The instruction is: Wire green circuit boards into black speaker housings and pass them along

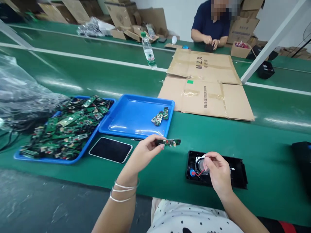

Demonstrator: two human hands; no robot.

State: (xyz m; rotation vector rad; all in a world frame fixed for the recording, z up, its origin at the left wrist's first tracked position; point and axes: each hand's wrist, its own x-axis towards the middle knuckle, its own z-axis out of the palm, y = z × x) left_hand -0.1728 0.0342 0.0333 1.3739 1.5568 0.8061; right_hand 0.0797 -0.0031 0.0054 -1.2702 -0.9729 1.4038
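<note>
Pinched in the left hand is a circuit board; over the black casing, which contains a speaker, the right hand is curled, its grip unclear. Two boards are held at the right of the blue tray; the left tray is heaped.

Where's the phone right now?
In the head view, the phone lies on the green table toward the left, between the tray full of circuit boards and the left hand.

A green-capped water bottle stands beyond the blue trays, left of flattened cardboard, while a smartphone lies nearer.
</note>
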